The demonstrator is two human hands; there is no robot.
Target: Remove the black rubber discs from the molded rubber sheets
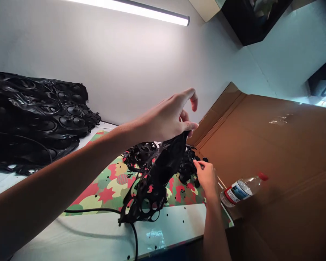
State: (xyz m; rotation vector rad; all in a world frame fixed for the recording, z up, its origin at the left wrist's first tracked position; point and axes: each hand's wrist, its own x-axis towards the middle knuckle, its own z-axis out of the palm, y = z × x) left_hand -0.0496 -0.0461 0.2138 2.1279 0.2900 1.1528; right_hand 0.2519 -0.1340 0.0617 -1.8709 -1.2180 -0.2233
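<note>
My left hand is raised above the table, its thumb and lower fingers closed on the top of a limp black rubber sheet with round holes cut through it. The index finger curls free of the sheet. Its lower end hangs down to the table's white front strip. To the right of the sheet, my right hand has thumb and fingertips pressed together beside a pile of small black round rubber pieces. What those fingertips hold, if anything, is too small to tell. More holed black scrap lies behind the hanging sheet.
A tall stack of black rubber sheets with round shapes stands at the left. Camouflage-patterned cloth covers the table, with a black cable across it. At the right are a clear bottle with a red cap and a large cardboard box.
</note>
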